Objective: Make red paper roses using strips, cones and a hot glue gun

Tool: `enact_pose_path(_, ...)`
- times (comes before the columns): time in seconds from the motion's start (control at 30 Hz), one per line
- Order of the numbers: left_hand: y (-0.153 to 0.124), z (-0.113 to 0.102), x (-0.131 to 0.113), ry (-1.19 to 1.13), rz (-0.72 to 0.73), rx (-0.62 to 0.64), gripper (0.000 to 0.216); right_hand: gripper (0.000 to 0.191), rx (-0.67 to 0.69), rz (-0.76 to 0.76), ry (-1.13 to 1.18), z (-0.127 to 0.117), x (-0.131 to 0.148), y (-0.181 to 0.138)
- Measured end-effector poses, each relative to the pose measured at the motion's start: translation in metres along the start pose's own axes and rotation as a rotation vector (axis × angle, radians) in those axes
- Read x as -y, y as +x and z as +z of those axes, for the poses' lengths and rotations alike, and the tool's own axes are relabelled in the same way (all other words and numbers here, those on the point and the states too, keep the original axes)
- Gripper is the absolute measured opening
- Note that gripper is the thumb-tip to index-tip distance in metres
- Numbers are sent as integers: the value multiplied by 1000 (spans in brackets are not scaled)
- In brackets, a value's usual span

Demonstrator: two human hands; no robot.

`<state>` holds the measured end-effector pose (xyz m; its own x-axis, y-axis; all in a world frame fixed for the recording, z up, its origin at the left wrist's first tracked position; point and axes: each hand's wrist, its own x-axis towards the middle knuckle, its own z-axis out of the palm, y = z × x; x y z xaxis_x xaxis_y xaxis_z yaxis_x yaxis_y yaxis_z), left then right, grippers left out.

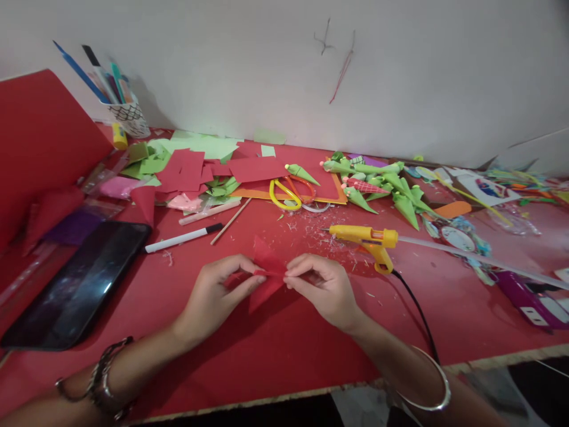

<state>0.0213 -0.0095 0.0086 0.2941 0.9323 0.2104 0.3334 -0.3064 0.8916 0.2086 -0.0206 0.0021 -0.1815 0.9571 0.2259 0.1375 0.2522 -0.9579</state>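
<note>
A piece of red paper (265, 255) is held between my two hands above the red tabletop (267, 367). Its left side is pinched in the thumb and fingers of my left hand (222, 284). On the other side, my right hand (322, 284) pinches it the same way. A fold runs across the paper between the fingertips, and corners stick out above and below it. Just beyond my right hand lies a yellow glue gun (364, 235) with a clear glue stick in its back. A white marker (182, 238) with a black cap and a thin wooden stick (230, 222) lie beyond my left hand.
A black phone (80, 284) lies at the left. Red paper pieces (182, 172), yellow-handled scissors (284, 196) and several green paper cones (391, 184) lie along the back. A pen cup (128, 118) stands against the wall. The glue gun's cord (418, 308) hangs over the front edge.
</note>
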Motion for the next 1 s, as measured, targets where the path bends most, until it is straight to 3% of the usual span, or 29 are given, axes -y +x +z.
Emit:
enact_pose_path(0.27, -3, 0, 3, -101, -111, 25, 11, 7, 40, 71, 149, -1, 3, 2)
enact_pose_path(0.47, -2, 2, 3, -147, -159, 49, 11, 4, -5, 92, 88, -2, 1, 0)
enact_pose_path(0.57, -2, 1, 3, -114, -149, 78, 12, 13, 74, 166, 137, -2, -3, 0)
enact_pose_path(0.67, -2, 0, 3, -103, -127, 125, 11, 14, 243, 307, 196, -1, -3, 0)
enact_pose_path(0.73, -2, 0, 3, -118, -116, 147, 9, 24, 322, 330, 173, -1, -1, 0)
enact_pose_path(1.0, -2, 2, 1, -214, -143, 113, 14, 35, 339, 239, 37, -2, 2, 1)
